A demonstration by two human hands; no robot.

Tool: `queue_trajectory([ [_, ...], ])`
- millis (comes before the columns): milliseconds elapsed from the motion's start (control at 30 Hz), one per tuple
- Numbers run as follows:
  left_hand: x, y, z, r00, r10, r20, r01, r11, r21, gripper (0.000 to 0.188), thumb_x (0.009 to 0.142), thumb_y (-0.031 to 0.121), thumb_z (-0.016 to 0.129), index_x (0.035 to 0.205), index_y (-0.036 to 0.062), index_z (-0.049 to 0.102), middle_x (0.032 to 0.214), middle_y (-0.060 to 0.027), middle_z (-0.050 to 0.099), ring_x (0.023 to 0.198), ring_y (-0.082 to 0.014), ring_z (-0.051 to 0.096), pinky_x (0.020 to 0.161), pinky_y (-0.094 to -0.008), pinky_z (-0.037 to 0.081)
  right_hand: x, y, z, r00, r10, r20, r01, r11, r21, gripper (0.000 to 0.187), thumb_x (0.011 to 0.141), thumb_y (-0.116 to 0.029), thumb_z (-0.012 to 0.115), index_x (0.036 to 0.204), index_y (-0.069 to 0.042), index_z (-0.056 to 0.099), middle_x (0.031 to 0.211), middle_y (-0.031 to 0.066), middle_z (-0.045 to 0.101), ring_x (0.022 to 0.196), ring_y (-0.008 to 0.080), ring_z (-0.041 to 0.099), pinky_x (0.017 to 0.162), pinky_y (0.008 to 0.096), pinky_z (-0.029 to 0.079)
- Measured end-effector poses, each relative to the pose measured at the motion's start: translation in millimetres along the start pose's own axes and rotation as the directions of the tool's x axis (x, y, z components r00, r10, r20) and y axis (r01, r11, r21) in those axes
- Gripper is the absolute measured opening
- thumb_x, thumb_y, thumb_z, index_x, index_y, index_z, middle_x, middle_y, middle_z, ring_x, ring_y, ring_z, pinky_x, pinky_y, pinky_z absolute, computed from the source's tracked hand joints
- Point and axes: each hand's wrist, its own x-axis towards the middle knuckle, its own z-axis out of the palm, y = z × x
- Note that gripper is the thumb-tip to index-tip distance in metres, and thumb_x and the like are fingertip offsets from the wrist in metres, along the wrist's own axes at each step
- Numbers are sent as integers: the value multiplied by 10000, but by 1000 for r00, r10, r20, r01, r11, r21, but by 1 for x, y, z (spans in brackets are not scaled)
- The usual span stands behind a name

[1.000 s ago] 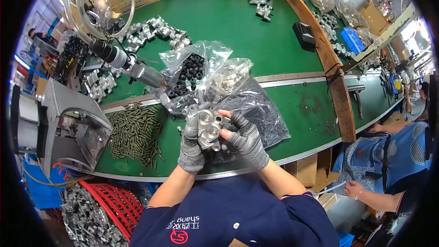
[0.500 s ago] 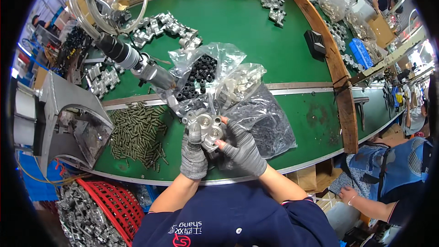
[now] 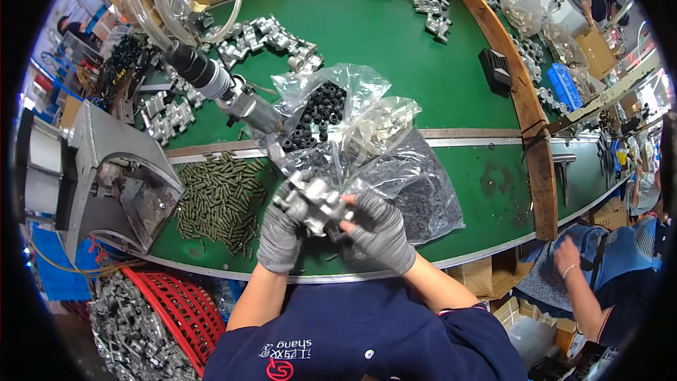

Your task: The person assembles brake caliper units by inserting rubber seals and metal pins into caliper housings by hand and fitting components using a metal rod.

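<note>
A silver metal casting (image 3: 314,201) is held between my two hands above the near edge of the green table. My left hand (image 3: 281,237), in a grey glove with bare fingertips, is closed round the casting's left side. On the other side, the bare thumb and fingertips of my right hand (image 3: 383,231), gloved alike, pinch it. Just beyond lies an open clear bag of small black rubber-looking parts (image 3: 326,104). A second bag of dark parts (image 3: 423,194) rests beside my right hand. Left of my hands is a heap of greenish metal pins (image 3: 220,201).
A pneumatic driver (image 3: 247,107) with hoses hangs left of the bags. A grey metal machine housing (image 3: 116,176) stands at the left edge. More castings (image 3: 271,35) lie farther back. A wooden rail (image 3: 525,109) bounds the right. A red basket (image 3: 173,310) sits below left; a co-worker's hand (image 3: 566,255) is at right.
The casting has been turned in my hands: its round cups faced up before, and another side shows now. My left hand has tilted with it. The co-worker's hand has risen.
</note>
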Motion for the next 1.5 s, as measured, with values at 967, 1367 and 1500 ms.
queue_trajectory([
  [967, -16, -25, -105, 974, -221, 46, 207, 792, -574, 426, 752, 61, 660, 1146, 44, 499, 908, -131, 598, 813, -284, 618, 716, -449, 567, 66, 4, 9, 897, -439, -59, 367, 812, -454, 165, 753, -28, 603, 916, -33, 625, 843, 142, 623, 785, 279, 613, 727, 370, 498],
  [1367, -13, -26, -104, 973, -99, 209, 207, 774, -598, 526, 736, 145, 733, 1208, 80, 509, 985, -150, 606, 843, -277, 571, 637, -381, 574, 41, -26, -70, 916, -248, -316, 38, 837, -545, 124, 808, -44, 596, 904, -42, 674, 862, 134, 650, 764, 245, 629, 716, 314, 493],
  [1500, -28, -12, -75, 983, 39, -180, 6, 970, 243, 531, 792, 88, 652, 1278, 37, 443, 1009, -94, 598, 809, -169, 614, 708, -274, 532, 87, 36, -99, 993, -6, -120, -100, 514, -852, 222, 807, -215, 608, 969, -80, 677, 926, 159, 658, 865, 325, 627, 785, 393, 488],
])
